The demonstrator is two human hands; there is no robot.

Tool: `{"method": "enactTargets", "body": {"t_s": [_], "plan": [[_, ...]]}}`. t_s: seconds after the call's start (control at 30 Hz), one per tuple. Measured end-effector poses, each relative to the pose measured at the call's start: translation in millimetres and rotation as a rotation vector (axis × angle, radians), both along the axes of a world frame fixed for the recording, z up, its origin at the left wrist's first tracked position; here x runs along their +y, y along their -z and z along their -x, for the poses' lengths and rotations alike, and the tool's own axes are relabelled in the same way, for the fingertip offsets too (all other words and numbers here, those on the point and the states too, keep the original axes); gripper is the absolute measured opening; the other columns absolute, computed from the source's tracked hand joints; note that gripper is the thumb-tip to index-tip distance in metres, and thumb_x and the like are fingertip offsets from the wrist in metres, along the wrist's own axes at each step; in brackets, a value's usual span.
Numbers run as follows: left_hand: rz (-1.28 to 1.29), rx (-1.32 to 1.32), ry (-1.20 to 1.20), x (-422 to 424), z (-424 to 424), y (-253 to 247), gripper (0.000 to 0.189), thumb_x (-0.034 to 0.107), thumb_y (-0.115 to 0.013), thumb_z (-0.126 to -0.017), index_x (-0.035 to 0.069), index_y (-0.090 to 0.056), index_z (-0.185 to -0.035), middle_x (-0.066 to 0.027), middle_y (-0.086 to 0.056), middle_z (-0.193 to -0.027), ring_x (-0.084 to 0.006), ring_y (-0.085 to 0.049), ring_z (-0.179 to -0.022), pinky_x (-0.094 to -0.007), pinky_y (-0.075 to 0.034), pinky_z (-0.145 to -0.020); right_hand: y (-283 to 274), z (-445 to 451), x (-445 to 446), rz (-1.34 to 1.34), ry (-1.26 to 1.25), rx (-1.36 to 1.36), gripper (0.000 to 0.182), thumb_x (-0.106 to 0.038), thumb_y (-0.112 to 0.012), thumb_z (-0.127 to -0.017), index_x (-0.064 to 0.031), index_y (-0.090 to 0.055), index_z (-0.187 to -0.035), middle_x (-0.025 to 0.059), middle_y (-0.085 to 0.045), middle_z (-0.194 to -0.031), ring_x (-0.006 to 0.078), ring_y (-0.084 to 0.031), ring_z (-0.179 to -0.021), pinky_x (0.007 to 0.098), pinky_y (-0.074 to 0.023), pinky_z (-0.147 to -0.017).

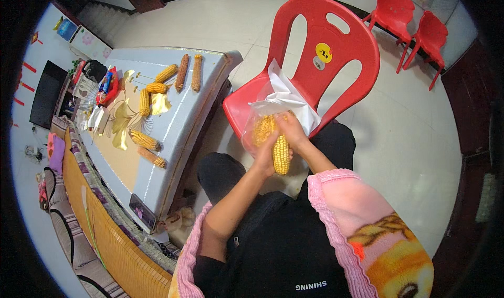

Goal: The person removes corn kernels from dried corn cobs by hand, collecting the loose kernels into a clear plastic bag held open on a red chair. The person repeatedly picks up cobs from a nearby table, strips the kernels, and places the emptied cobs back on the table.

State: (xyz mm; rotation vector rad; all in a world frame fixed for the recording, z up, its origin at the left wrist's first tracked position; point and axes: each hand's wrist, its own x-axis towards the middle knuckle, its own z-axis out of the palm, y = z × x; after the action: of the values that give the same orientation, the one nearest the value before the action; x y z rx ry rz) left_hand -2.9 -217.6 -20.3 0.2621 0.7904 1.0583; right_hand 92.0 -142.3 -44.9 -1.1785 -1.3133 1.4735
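Observation:
Over a clear plastic bag (249, 130) on the seat of a red plastic chair (245, 91), both hands are on one ear of yellow corn (281, 156). My left hand (266, 156) wraps the ear from the side, fingertips showing at its far edge. My right hand (290, 128) presses on the ear's upper end, which its fingers partly hide. Loose corn kernels (263, 128) lie in the bag beside the hands. White plastic or paper (293, 101) is bunched behind them against the chair's back.
On the cloth-covered table (189, 113) at left lie several corn ears (145, 102), bare or partly stripped cobs (182, 72) and a red bag of packets (108, 86). A phone (142, 212) leans at its near corner. Small red chairs (393, 14) stand at the back right.

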Motion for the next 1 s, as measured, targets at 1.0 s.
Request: {"method": "enactTargets", "body": {"t_s": [1.0], "plan": [[0.228,0.106,-0.007,11,-1,21,0.047,0.047,-0.033,-0.096,0.005,-0.053,-0.095,-0.0074,-0.057,-0.065,-0.0176,-0.056,-0.047,-0.0291,-0.048,-0.04,17,0,-3,0.05,0.059,-0.403,0.033,-0.033,-0.052,-0.088,-0.0029,-0.056,-0.101,0.0226,-0.063,-0.09,0.0374,-0.06,-0.089,0.0425,-0.0446,-0.078]]}}
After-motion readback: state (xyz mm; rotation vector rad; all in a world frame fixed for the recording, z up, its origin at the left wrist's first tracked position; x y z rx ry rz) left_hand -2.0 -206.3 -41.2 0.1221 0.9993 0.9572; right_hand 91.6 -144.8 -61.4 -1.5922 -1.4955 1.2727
